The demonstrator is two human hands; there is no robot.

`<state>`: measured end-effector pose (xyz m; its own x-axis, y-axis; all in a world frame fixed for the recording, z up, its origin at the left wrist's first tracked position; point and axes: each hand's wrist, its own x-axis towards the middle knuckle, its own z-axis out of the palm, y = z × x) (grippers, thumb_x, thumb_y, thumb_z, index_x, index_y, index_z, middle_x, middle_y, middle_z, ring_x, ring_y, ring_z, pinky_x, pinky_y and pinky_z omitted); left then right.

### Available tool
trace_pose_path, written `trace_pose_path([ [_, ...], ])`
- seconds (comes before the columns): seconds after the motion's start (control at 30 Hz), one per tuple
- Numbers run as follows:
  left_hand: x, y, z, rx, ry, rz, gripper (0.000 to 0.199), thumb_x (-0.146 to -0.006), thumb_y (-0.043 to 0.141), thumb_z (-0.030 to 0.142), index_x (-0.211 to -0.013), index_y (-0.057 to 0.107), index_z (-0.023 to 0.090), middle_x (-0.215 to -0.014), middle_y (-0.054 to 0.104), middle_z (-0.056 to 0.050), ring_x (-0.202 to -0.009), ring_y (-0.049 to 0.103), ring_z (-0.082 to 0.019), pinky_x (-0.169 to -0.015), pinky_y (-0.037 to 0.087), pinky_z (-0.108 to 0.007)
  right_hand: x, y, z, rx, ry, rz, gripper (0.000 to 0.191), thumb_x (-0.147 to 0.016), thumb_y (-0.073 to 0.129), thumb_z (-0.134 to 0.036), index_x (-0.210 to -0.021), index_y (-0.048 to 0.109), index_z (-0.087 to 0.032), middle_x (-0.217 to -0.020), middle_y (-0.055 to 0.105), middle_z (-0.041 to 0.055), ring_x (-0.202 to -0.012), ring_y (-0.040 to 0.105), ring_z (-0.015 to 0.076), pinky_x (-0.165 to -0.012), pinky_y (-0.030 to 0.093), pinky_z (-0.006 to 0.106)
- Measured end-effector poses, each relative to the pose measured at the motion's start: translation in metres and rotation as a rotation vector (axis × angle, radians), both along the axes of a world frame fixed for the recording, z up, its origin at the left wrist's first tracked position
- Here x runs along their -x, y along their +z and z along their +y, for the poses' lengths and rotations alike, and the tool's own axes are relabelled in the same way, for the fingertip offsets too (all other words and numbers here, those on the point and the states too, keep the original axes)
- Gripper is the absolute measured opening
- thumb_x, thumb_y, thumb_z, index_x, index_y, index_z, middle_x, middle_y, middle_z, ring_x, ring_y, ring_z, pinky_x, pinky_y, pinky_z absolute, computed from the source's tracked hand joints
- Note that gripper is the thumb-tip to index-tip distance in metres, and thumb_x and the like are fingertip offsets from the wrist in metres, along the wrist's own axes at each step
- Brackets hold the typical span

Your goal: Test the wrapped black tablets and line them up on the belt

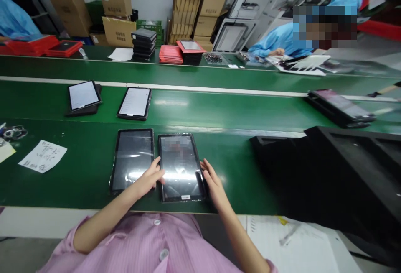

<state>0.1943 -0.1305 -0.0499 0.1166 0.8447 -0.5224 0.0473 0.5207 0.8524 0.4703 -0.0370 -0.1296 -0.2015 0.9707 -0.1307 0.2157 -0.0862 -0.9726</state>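
**Framing labeled tablet btwn L hand & R hand**

Lying flat on green counter, close to near edge, screen up & dark, reflecting bright light. Showing small white label along bottom edge.

Reaching over gap at tablet's left edge w/ L hand, fingers a bit spread, one fingertip overlapping screen side. Curving R hand along right edge, fingers mostly together, thumb side hard to read. Not visibly pinching w/ either; can't tell how firmly pressing.

Sitting just L of it, parallel: plain dark tablet, also flat, partly behind L hand.

Lying farther up counter: lit tablet, screen white w/ lines of text, too small to read; farther L, second lit tablet, resting askew atop dark slab.

Lying at far L: handwritten note. Filling R side: big black tray, w/ dark tablet stack beyond.

Standing across, on back counter: black stack, red sleeves. Working there at upper R, in blue: another person, bending over white sheets.
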Motion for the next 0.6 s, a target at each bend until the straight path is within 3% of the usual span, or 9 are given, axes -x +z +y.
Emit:
trace_pose_path([
  [0.13, -0.007, 0.002, 0.006, -0.047, 0.084, -0.002, 0.090, -0.094, 0.046, 0.058, -0.160, 0.006, 0.013, -0.070, 0.065, -0.003, -0.110, 0.063, -0.029, -0.087, 0.043, -0.038, 0.011, 0.025, -0.003, 0.262, -0.096, 0.223, 0.055, -0.078, 0.068, -0.061, -0.119, 0.068, -0.026, -0.121, 0.072, 0.0108, -0.113, 0.067, 0.0370, -0.096, 0.056, 0.052],
  [0.23, -0.008, 0.009, -0.003, -0.117, 0.079, -0.025, 0.085, -0.095, 0.046, 0.060, -0.160, 0.014, 0.015, -0.064, 0.061, -0.001, -0.111, 0.063, -0.029, -0.094, 0.041, -0.040, 0.022, 0.051, -0.003, 0.398, -0.044, 0.339, 0.044, -0.080, 0.065, -0.059, -0.103, 0.074, -0.023, -0.116, 0.074, 0.0114, -0.109, 0.069, 0.0385, -0.092, 0.059, 0.053],
  [0.33, -0.002, 0.021, -0.020, -0.249, 0.121, -0.024, 0.082, -0.095, 0.049, 0.060, -0.158, 0.021, 0.016, -0.065, 0.063, -0.001, -0.111, 0.064, -0.029, -0.097, 0.041, -0.040, 0.036, 0.073, -0.005, 0.508, -0.010, 0.441, 0.046, -0.082, 0.061, -0.062, -0.096, 0.076, -0.020, -0.110, 0.076, 0.0122, -0.106, 0.071, 0.0373, -0.089, 0.060, 0.051],
  [0.47, 0.023, 0.036, -0.043, -0.364, 0.352, 0.027, 0.077, -0.094, 0.054, 0.055, -0.157, 0.026, 0.022, -0.080, 0.072, -0.005, -0.077, 0.067, -0.021, -0.083, 0.049, -0.036, 0.087, 0.085, -0.002, 0.413, -0.057, 0.623, 0.040, -0.071, 0.080, -0.048, -0.101, 0.074, -0.023, -0.110, 0.077, 0.0054, -0.109, 0.069, 0.0321, -0.094, 0.057, 0.041],
  [0.6, 0.063, 0.033, -0.059, -0.378, 0.648, 0.168, 0.075, -0.093, 0.055, 0.052, -0.156, 0.024, 0.025, -0.091, 0.074, -0.007, -0.077, 0.069, -0.019, -0.076, 0.052, -0.032, 0.164, 0.079, 0.001, 0.284, 0.104, 0.586, 0.048, -0.079, 0.068, -0.057, -0.117, 0.066, -0.026, -0.119, 0.071, 0.0047, -0.115, 0.063, 0.0319, -0.101, 0.051, 0.046],
])
